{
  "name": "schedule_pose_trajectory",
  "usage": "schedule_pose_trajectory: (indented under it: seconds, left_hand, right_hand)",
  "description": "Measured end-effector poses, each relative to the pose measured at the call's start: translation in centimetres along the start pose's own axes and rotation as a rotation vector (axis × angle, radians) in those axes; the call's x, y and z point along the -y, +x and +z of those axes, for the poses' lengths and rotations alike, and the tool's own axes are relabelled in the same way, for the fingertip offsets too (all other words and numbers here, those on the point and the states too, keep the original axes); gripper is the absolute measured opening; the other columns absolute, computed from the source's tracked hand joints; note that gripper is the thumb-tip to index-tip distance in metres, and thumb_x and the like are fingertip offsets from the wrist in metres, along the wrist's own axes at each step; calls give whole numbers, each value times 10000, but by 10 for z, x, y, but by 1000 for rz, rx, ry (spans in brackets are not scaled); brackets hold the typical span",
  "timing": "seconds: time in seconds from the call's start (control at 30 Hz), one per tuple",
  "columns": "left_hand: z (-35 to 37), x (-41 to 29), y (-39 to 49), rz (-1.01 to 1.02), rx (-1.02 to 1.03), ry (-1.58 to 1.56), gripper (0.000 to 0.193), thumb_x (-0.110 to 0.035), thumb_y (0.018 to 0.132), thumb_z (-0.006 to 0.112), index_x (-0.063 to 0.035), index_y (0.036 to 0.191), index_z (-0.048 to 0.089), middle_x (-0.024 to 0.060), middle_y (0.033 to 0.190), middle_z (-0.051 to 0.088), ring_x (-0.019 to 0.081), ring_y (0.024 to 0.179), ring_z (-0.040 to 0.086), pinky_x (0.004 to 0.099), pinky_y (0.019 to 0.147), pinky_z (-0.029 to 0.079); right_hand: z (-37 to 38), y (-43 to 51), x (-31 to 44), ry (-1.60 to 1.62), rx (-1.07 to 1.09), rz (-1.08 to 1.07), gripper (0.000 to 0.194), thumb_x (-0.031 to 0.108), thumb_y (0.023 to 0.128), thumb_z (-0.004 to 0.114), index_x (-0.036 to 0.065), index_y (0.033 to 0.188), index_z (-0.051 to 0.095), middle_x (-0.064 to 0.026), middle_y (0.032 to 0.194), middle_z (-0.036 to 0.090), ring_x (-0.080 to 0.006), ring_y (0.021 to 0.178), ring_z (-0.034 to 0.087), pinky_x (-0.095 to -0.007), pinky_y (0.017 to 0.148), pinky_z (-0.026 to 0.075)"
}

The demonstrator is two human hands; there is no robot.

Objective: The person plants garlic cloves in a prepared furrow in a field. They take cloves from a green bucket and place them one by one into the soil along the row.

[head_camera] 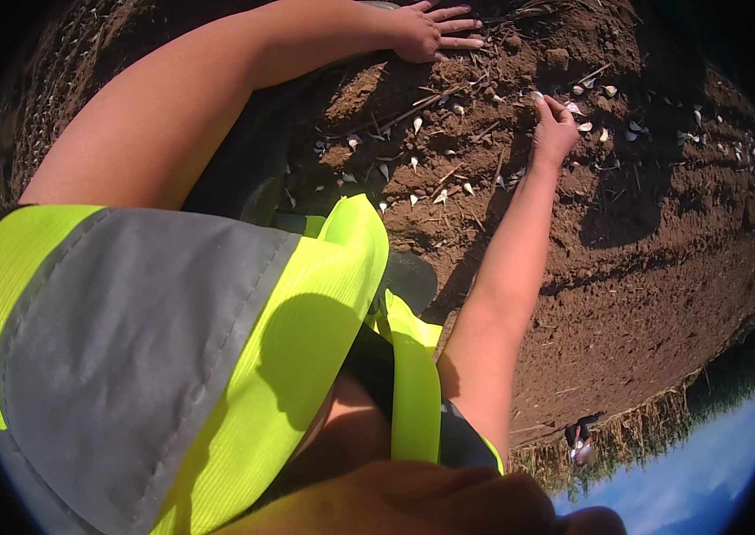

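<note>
My left hand (427,33) rests with its fingers spread on brown soil at the top of the view, with nothing seen in its grasp; its palm is hidden. Between the thumb and fingertips of my right hand (554,130) is a garlic clove (537,97), held at the soil surface. Beside those fingers, another pale clove (572,108) lies on the ground. Several more cloves, such as one clove (417,125) left of my right hand, are spaced in rough rows, many with their pointed tips up or tilted.
Dry stalks (427,101) and soil clods (357,90) lie among the cloves. Bare tilled soil (618,341) stretches to the lower right. A distant person (578,445) is near dry crop plants (645,428) at the field edge. My high-visibility vest (136,334) fills the lower left.
</note>
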State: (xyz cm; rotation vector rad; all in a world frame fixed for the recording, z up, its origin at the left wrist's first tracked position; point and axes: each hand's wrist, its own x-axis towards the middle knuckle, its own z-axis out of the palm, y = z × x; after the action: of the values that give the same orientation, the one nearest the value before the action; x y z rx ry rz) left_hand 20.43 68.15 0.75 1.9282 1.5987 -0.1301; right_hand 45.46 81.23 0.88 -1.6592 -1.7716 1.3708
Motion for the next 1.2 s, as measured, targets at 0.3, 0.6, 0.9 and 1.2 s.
schedule_pose_trajectory:
  seconds: [0.3,0.6,0.9,1.2]
  left_hand:
    - [2,0,1,-4,-13,23,614,-406,935,406,-240,1471,158,93,1545,49,338,1415,19,559,1098,146]
    - [-5,-4,0,-3,32,21,620,-373,937,411,-228,1475,138,98,1545,44,337,1415,4,546,1109,131]
    - [-13,-6,-3,-47,85,-9,629,-325,931,424,-229,1477,126,87,1547,34,328,1417,-4,540,1112,121]
    - [-11,-9,-8,-32,81,17,636,-314,928,428,-226,1478,120,90,1547,22,328,1417,-10,540,1114,116]
  right_hand:
    - [36,-11,-15,-882,-249,-585,136,208,716,692,120,796,627,-58,834,598,-263,822,598,-392,684,496]
    - [3,8,3,-534,-480,-28,251,356,774,687,125,873,693,-40,813,633,-232,751,617,-367,630,477]
    - [-57,30,-24,-146,-235,-128,181,111,728,748,-21,810,654,-61,735,658,-131,628,603,-267,600,486]
    - [-5,-115,-34,277,-22,248,134,15,798,665,-27,925,672,-52,857,663,-95,736,623,-218,660,508]
